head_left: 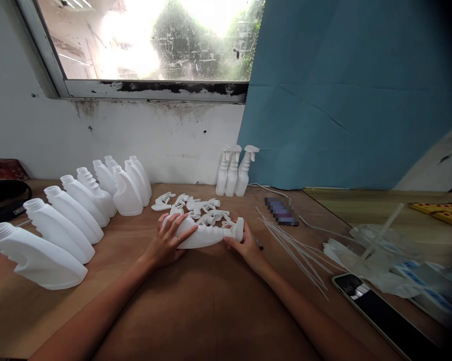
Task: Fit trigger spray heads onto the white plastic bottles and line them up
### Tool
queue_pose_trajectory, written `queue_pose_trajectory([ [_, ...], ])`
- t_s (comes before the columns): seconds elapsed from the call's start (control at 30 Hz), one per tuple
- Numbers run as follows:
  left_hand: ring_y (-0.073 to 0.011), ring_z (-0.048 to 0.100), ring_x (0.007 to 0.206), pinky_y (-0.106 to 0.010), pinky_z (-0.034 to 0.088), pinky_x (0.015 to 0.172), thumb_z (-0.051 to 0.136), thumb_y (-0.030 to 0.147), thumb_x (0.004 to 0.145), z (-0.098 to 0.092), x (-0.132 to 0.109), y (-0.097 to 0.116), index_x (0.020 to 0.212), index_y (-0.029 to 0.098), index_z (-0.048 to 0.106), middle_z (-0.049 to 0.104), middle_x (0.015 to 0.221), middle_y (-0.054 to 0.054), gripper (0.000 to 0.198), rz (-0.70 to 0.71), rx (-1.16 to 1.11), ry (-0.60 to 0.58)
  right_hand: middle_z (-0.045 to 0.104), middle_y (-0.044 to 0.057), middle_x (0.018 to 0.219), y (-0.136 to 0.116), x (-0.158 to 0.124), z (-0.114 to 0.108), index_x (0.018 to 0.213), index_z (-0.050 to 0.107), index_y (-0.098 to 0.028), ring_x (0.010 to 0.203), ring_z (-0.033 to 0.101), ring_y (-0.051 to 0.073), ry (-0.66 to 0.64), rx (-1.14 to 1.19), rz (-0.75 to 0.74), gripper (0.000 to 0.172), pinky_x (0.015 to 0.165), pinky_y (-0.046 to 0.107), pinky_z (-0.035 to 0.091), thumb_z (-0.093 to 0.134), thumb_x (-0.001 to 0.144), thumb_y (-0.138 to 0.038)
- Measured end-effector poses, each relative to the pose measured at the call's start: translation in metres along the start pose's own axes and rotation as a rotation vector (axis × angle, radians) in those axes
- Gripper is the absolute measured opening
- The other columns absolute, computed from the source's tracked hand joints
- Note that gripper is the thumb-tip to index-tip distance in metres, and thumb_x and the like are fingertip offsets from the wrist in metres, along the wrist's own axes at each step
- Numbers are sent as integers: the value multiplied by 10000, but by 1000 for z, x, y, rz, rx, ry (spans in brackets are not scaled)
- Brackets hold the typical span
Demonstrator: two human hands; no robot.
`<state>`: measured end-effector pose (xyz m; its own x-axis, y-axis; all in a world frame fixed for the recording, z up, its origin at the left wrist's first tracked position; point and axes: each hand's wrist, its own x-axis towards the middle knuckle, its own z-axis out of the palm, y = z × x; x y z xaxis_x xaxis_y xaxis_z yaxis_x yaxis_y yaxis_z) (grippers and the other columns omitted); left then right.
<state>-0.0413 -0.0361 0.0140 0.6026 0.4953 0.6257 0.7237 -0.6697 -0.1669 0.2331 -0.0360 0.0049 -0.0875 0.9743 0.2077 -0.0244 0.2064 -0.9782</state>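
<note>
- The left hand point(169, 241) lies over the fat end of a bottle point(205, 235) with its fingers curled on it. The right hand point(245, 245) is closed about the neck end, where a trigger head point(239, 229) sits.
- The bottle lies on its side on the surface point(211, 301), held between the two hands. It is plain white plastic, waisted and ribbed toward the neck.
- On the near side of the hands the surface is bare brown wood, open between the forearms.
- Just beyond the hands lies a heap of loose heads point(196, 204). I cannot tell whether it touches the bottle.
- Left of the left hand, well apart from it, a curved row of uncapped bottles point(73, 215) takes up that side.
- Right of the right hand, thin tubes point(297, 245) fan out near the wrist.
- Farther right are clear bags point(376, 250) and a phone point(384, 316) lying flat.
- Far beyond the hands, three capped bottles point(233, 173) stand against the wall point(154, 135), where the surface ends.
</note>
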Motion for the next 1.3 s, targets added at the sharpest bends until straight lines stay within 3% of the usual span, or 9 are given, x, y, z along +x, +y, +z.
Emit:
queue_pose_trajectory([
  [0.1, -363, 348, 1274, -591, 191, 1048, 611, 251, 763, 0, 0, 1, 1385, 299, 411, 336, 1449, -139, 656, 6, 7, 1, 570, -45, 635, -5, -2, 4, 1020, 438, -248, 443, 476, 137, 13, 11, -7, 431, 454, 271, 393, 714, 713, -370],
  [0.23, -357, 351, 1273, -588, 193, 1048, 601, 243, 775, -1, 1, 2, 1383, 303, 414, 347, 1443, -140, 639, 2, 17, 10, 626, 10, 869, -10, -3, 7, 1035, 419, -254, 532, 549, 147, 5, 75, -13, 491, 505, 290, 443, 745, 675, -331],
  [0.4, -351, 358, 1271, -580, 201, 1045, 623, 270, 773, 1, 0, 3, 1379, 310, 418, 371, 1424, -147, 640, 10, 12, 22, 532, -62, 605, -7, -5, 6, 981, 459, -234, 399, 405, 102, 77, 30, -25, 423, 398, 244, 322, 734, 678, -340],
  [0.73, -336, 383, 1264, -564, 216, 1041, 622, 277, 794, 9, -2, 8, 1355, 340, 443, 401, 1416, -121, 592, 6, 32, 110, 461, -85, 520, -2, -5, 6, 1030, 491, -230, 384, 325, 80, 108, 142, -7, 411, 347, 207, 223, 715, 708, -353],
  [0.93, -329, 396, 1246, -548, 228, 1034, 625, 300, 786, 6, 0, 6, 1352, 333, 450, 397, 1414, -123, 593, 8, -7, 93, 573, -47, 788, -8, -6, 8, 1136, 523, -258, 394, 294, 23, -52, 441, 77, 473, 444, 226, 347, 704, 699, -244],
  [1.07, -329, 393, 1243, -545, 234, 1029, 633, 304, 778, 5, 0, 7, 1350, 323, 456, 407, 1399, -132, 598, 5, -28, 66, 604, -15, 903, -7, -7, 8, 1118, 550, -256, 384, 307, 13, -97, 530, 103, 436, 413, 221, 326, 687, 706, -216],
  [1.17, -330, 394, 1242, -544, 238, 1027, 628, 313, 785, 5, 0, 10, 1347, 325, 459, 408, 1402, -125, 587, 31, -33, 78, 597, -29, 695, -4, -6, 7, 1038, 595, -198, 329, 305, 27, -60, 477, 103, 345, 361, 215, 282, 684, 707, -236],
  [1.3, -325, 401, 1244, -540, 245, 1028, 621, 277, 785, 5, 0, 13, 1339, 327, 469, 419, 1398, -118, 577, 36, -28, 99, 435, -89, 425, -2, -5, 5, 931, 626, -158, 278, 279, 44, -45, 418, 116, 263, 328, 205, 249, 682, 702, -274],
])
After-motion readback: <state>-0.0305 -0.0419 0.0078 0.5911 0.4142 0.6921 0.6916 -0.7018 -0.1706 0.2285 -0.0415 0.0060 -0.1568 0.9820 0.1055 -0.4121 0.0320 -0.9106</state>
